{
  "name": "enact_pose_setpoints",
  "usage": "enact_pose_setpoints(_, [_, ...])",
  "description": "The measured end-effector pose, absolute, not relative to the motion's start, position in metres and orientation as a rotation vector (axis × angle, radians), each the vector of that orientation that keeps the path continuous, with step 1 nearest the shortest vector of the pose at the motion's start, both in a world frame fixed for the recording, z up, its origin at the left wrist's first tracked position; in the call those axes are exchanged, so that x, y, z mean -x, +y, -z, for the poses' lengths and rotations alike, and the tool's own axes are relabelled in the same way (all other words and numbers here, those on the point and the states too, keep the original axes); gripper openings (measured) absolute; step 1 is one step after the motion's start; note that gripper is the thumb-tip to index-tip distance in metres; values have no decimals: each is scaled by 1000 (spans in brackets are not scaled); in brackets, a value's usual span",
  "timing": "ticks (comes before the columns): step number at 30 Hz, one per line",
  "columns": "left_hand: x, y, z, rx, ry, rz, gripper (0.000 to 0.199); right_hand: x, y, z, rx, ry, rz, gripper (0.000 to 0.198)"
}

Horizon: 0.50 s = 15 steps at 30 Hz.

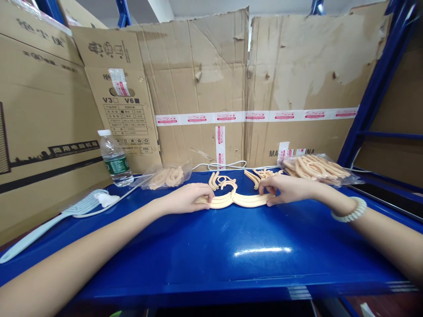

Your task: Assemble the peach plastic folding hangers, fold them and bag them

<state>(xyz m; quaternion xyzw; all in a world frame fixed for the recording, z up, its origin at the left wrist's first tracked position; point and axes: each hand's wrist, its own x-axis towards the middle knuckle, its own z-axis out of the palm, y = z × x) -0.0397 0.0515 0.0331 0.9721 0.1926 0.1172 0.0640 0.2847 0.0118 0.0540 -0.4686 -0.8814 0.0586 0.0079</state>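
My left hand is closed, thumb and fingers on the outer end of a pale, ribbed, curved strip. On the other side my right hand pinches the outer end of a similar curved strip. The inner ends of both strips meet at the middle, low on the blue tabletop. Just behind that joint stands a hook-shaped beige piece. Farther back lie curved beige pieces on the left and several smaller ones near my right fingers, which partly hide them.
Clear plastic bags of beige pieces lie at back left and back right. A water bottle and a light-blue hairbrush are at left. A white cable runs before the cardboard wall. A dark flat object lies right.
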Motion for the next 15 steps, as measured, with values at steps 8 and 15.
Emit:
enact_pose_setpoints(8, [41, 61, -26, -2872, 626, -631, 14, -289, 15, -53, 1375, -2688, -226, 39])
enact_pose_setpoints(15, [50, 89, -3, -2765, 752, -673, 34, -274, 34, -43, 1273, -2472, -258, 25])
